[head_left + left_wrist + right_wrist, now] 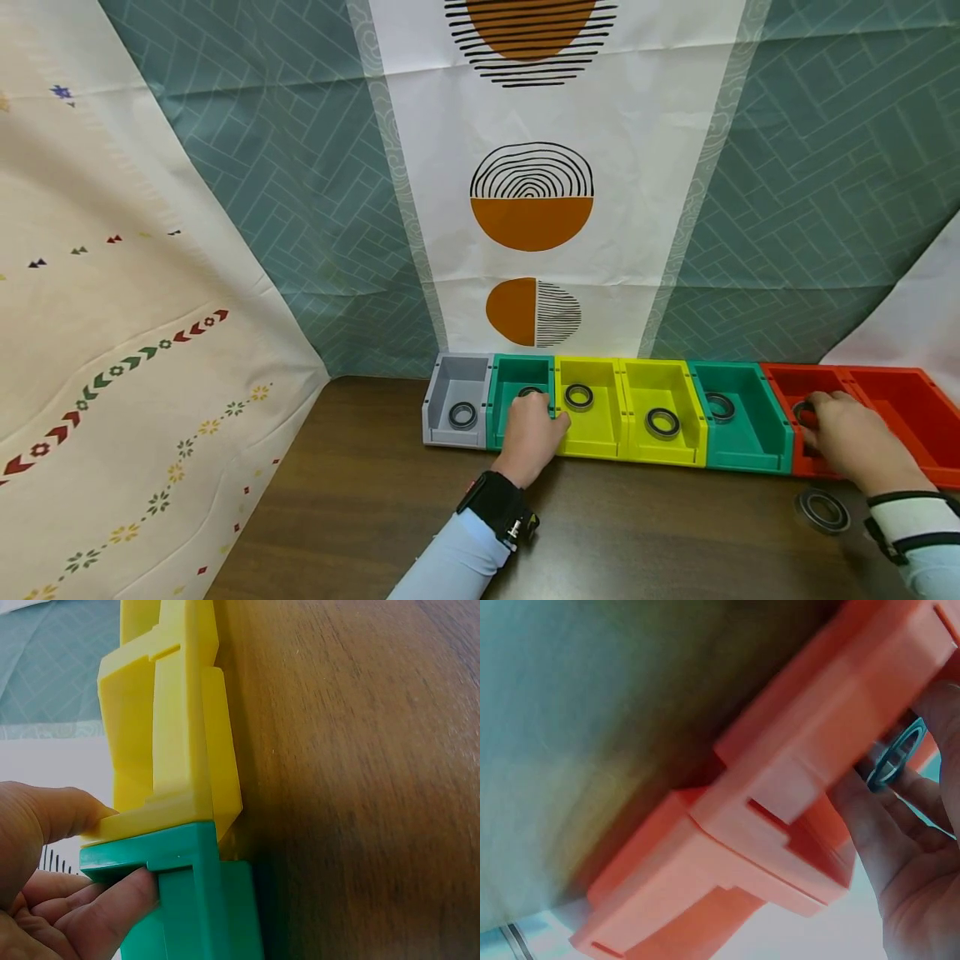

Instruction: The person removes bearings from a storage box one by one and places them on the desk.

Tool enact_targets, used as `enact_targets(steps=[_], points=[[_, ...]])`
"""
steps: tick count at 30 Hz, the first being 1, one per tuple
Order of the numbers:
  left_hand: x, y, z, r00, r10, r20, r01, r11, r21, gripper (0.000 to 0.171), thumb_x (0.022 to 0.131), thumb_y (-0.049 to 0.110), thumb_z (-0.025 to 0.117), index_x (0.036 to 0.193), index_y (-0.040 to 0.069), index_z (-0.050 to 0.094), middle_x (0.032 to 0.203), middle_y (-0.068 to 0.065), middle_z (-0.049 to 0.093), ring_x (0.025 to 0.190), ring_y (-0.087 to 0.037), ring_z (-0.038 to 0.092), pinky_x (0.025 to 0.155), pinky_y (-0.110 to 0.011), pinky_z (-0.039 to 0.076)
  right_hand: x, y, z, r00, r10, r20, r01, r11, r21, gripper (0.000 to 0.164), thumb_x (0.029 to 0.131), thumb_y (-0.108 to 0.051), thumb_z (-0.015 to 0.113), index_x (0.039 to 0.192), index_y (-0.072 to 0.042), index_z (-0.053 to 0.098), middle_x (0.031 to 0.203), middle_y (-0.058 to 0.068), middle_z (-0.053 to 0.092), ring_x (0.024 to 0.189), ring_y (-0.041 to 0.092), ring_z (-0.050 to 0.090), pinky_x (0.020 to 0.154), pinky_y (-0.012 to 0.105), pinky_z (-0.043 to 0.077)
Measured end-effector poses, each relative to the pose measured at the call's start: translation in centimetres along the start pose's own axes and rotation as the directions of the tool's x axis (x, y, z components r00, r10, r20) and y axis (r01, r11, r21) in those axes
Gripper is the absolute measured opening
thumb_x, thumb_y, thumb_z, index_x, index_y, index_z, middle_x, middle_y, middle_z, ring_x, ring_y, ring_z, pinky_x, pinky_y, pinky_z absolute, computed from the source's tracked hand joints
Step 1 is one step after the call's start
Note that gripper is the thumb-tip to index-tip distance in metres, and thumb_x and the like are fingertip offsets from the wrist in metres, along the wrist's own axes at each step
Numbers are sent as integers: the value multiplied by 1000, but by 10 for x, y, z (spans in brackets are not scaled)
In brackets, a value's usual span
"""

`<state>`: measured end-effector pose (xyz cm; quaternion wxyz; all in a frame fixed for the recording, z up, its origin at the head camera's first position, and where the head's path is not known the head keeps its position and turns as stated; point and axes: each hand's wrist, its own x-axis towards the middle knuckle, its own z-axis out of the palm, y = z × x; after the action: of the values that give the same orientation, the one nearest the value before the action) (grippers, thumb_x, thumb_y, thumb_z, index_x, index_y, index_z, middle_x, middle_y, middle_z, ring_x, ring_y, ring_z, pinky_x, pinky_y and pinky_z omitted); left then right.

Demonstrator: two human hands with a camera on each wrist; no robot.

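A row of colored open-front bins runs along the back of the table, most with a black-sealed ball bearing inside. My left hand [531,433] grips the adjoining walls of the left green bin [176,915] and the yellow bin [176,735] beside it. Its thumb lies on the yellow side, its fingers on the green side. Just beyond those fingers, a bearing [529,390] shows partly in the green bin. My right hand [858,437] reaches into a red bin [795,379] and pinches a bearing [897,756], held tilted on edge.
More bearings lie in the grey bin [437,417], the two yellow bins and the right green bin [757,433]. One loose bearing [823,510] rests on the brown table [337,500] below the red bins. Patterned cloth [300,183] hangs behind the row.
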<state>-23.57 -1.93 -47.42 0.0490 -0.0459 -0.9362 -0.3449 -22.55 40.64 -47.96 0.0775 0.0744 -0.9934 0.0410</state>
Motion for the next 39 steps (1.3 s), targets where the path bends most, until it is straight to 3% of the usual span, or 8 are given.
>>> enact_targets(steps=[6, 13, 20, 28, 35, 39], points=[[0, -1, 0, 1000, 28, -13, -28, 1000, 10, 26, 84, 26, 66, 97, 3, 65, 82, -1, 58, 60, -7, 51, 51, -18, 42, -1, -6, -11, 980, -18, -199, 20, 1000, 7, 52, 66, -20, 79, 95, 11, 50, 76, 20, 48, 64, 30, 47, 57, 49, 48], [0, -3, 0, 1000, 22, -16, -22, 1000, 18, 25, 84, 26, 67, 95, 4, 65, 78, 1, 56, 58, -8, 50, 50, -19, 42, -7, -18, -29, 963, 103, -249, -79, 991, 104, 50, 63, -19, 80, 97, 8, 55, 79, 21, 52, 69, 31, 47, 61, 52, 46], [1, -3, 0, 1000, 22, -18, -21, 1000, 22, 26, 84, 25, 67, 98, 3, 65, 82, -1, 57, 60, -8, 50, 51, -18, 42, -13, -32, -40, 940, 153, -304, -104, 980, 172, 49, 60, -18, 80, 98, 5, 58, 83, 22, 56, 71, 33, 49, 62, 54, 45], [0, -2, 1, 1000, 9, -2, -9, 1000, 6, 26, 84, 26, 67, 98, 4, 65, 82, 0, 58, 60, -7, 51, 52, -18, 42, -25, -58, -53, 931, 207, -302, -144, 965, 219, 57, 58, -19, 82, 103, 6, 58, 95, 27, 55, 78, 37, 50, 62, 53, 46], [0, -2, 1, 1000, 13, -8, -13, 1000, 6, 25, 84, 26, 66, 97, 4, 65, 81, 0, 57, 60, -8, 50, 51, -19, 42, -34, -78, -55, 942, 207, -264, -147, 962, 230, 60, 60, -20, 83, 108, 5, 58, 88, 23, 58, 66, 28, 50, 50, 41, 48], [0, -2, 1, 1000, 4, 0, -4, 1000, 2, 26, 85, 26, 66, 99, 4, 65, 82, -1, 58, 60, -8, 50, 51, -18, 42, -40, -83, -50, 958, 212, -195, -164, 958, 236, 63, 60, -25, 83, 109, 5, 57, 84, 21, 59, 64, 26, 49, 48, 38, 47]])
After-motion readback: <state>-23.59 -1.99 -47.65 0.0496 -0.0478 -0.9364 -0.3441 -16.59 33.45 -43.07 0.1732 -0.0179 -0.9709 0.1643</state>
